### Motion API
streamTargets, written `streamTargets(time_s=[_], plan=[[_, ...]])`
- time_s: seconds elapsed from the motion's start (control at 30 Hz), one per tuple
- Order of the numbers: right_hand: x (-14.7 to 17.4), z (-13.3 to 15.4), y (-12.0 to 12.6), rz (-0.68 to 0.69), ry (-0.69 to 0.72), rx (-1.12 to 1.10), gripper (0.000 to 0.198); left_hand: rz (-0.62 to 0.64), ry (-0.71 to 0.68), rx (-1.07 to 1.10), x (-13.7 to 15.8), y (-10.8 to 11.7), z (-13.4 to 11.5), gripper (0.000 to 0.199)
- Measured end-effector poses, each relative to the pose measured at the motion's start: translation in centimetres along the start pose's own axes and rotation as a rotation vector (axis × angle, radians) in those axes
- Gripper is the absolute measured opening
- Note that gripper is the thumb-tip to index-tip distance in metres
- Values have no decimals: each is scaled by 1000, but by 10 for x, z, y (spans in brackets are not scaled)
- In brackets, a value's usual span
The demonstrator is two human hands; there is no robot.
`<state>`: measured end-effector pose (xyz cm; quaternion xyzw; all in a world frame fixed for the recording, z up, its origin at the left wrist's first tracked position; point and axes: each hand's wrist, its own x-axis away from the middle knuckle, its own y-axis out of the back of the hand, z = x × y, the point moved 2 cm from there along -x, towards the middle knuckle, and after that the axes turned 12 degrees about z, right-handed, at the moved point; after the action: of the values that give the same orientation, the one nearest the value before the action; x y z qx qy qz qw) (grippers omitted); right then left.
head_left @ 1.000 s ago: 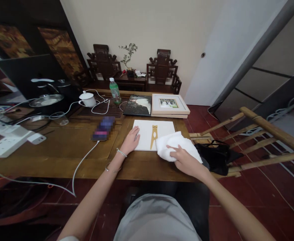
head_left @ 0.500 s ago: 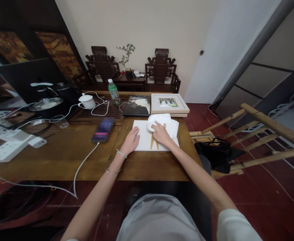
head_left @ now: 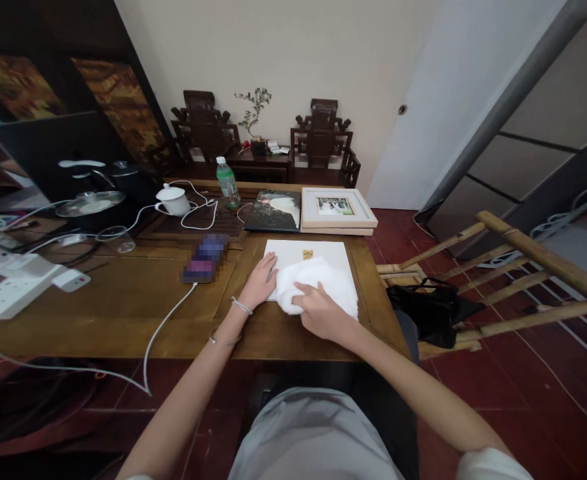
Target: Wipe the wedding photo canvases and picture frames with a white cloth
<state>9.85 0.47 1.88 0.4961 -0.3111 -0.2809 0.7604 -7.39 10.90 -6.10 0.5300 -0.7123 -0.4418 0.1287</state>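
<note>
A flat white panel (head_left: 286,250) with a small gold mark near its top lies on the wooden table in front of me. Fingers stretched out, my left hand (head_left: 262,279) rests along the panel's left edge. Bunched under my right hand (head_left: 319,308) is a white cloth (head_left: 303,272), gripped and pressed over the near part of the panel. The cloth covers most of the gold marking and reaches the panel's near edge.
Behind the panel lie a dark photo panel (head_left: 273,212) and a pale picture frame (head_left: 363,207). A green bottle (head_left: 228,183), a lidded white cup (head_left: 172,200), a phone (head_left: 204,259) and a power strip (head_left: 11,293) are to the left. A bamboo chair (head_left: 538,280) stands right.
My right hand has drawn the cloth from the far part of the panel toward me. The gold mark's top now shows, while its lower part is covered. My left hand has stayed put.
</note>
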Motion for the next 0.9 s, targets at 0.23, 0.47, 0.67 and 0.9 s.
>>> streamTargets(time_s=[0.23, 0.47, 0.67, 0.9], plan=[[-70, -49, 27, -100, -125, 76, 45, -14, -13, 9, 1, 1, 2, 43], [-71, -44, 15, -109, -66, 240, 48, -8, -13, 9, 0, 0, 3, 43], [-5, -2, -7, -46, 50, 235, 45, 3, -2, 27, -1, -1, 0, 43], [8, 1, 1, 21, 71, 114, 42, 13, 11, 41, 0, 1, -2, 44]])
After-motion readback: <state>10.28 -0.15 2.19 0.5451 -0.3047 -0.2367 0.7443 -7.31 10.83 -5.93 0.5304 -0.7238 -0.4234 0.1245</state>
